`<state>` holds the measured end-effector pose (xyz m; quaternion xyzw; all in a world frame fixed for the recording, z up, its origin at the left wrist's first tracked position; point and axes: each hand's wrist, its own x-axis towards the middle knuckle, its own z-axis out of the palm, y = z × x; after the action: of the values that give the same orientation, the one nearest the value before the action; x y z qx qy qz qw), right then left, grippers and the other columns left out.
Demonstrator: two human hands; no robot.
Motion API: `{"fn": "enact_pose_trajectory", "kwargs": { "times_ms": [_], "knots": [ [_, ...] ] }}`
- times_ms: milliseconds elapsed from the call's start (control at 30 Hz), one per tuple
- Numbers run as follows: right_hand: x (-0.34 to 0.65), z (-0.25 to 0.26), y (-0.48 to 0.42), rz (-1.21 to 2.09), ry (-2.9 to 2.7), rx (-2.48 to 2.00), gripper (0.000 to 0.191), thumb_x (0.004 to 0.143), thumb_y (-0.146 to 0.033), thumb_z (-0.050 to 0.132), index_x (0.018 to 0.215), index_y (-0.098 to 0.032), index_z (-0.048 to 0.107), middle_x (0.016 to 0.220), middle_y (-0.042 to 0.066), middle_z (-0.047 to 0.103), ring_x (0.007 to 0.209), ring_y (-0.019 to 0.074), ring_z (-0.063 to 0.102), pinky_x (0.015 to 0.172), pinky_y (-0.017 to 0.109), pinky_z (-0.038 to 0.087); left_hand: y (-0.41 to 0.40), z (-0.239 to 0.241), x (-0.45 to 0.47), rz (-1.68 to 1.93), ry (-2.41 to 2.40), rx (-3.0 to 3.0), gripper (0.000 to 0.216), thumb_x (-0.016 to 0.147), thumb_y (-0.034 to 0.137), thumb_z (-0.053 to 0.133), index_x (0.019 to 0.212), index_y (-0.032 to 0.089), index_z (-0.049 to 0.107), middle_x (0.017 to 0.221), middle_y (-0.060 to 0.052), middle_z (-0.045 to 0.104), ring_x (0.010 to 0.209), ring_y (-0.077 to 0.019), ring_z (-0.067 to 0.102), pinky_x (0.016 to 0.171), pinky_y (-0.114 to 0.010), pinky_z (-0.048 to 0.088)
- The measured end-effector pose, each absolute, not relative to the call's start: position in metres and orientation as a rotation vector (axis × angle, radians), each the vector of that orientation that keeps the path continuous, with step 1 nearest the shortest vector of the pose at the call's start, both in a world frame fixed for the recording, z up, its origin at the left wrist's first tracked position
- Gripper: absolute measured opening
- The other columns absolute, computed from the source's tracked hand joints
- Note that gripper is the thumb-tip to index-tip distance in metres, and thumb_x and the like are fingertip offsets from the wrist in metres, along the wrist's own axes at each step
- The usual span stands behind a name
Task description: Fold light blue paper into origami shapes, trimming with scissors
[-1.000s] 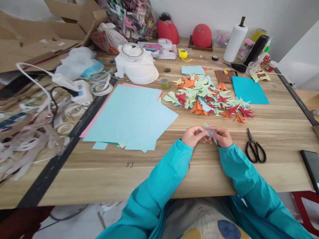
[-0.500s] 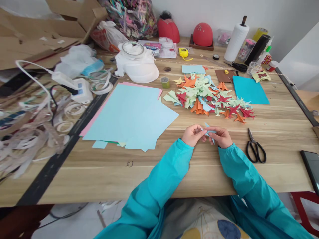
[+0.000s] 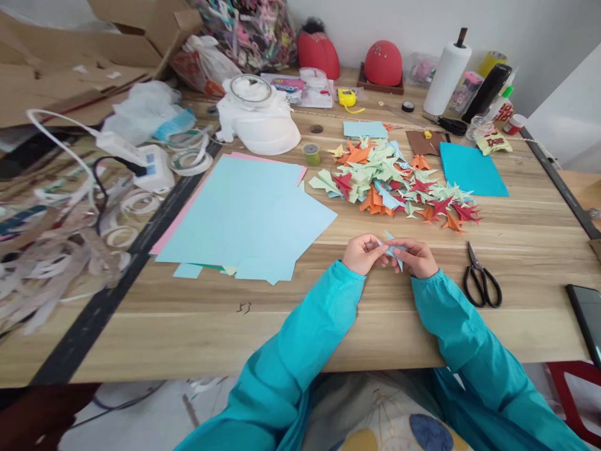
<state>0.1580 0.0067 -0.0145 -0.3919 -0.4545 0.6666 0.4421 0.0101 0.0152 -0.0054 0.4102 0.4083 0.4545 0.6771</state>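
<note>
Bare wooden tabletop (image 3: 389,332) lies open between our forearms, running from our left hand (image 3: 359,255) and right hand (image 3: 422,259) to the near edge. Obstacles crowd us on 3 sides: a heap of folded paper figures (image 3: 382,172) ahead, past a narrow bare band; overlapping paper sheets (image 3: 239,207) at left; and scissors (image 3: 477,267) at right, with a wide lane between them and our phone (image 3: 585,316).

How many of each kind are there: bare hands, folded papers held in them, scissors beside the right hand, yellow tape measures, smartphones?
Left hand and right hand: 2
Light-blue folded paper: 1
Black-handled scissors: 1
Yellow tape measure: 1
Smartphone: 1
Total: 6
</note>
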Motion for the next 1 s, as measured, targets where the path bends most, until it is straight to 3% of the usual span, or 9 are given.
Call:
{"fn": "enact_pose_trajectory", "kwargs": {
  "times_ms": [267,700,1000],
  "knots": [
    [0.1558,-0.0103,0.0066,1.651,-1.103,-1.025,0.030,0.060,-0.031,0.072,0.083,-0.014,0.062,0.047,-0.003,0.059,0.038,0.0084,0.051,0.036,0.020,0.041,0.0155,-0.0097,0.0117,1.039,0.924,0.914,0.038,0.049,0.040,0.075,0.060,0.013,0.050,0.045,-0.001,0.060,0.040,-0.0124,0.057,0.042,-0.024,0.049],
    [0.1568,-0.0148,0.0072,1.651,-1.094,-0.948,0.029,0.064,-0.029,0.069,0.088,-0.014,0.062,0.050,-0.002,0.061,0.041,0.0095,0.054,0.038,0.021,0.044,0.0165,-0.0061,0.0111,1.001,0.876,0.798,0.041,0.046,0.039,0.077,0.061,0.011,0.050,0.044,-0.001,0.060,0.039,-0.0119,0.056,0.040,-0.022,0.046],
    [0.1575,-0.0155,0.0062,1.604,-1.157,-0.938,0.027,0.067,-0.026,0.067,0.091,-0.013,0.063,0.051,-0.001,0.061,0.040,0.0089,0.053,0.038,0.021,0.044,0.0178,-0.0077,0.0097,1.033,0.839,0.756,0.046,0.047,0.037,0.077,0.071,0.013,0.047,0.047,0.000,0.061,0.038,-0.0135,0.056,0.038,-0.024,0.046]
  ]
}}
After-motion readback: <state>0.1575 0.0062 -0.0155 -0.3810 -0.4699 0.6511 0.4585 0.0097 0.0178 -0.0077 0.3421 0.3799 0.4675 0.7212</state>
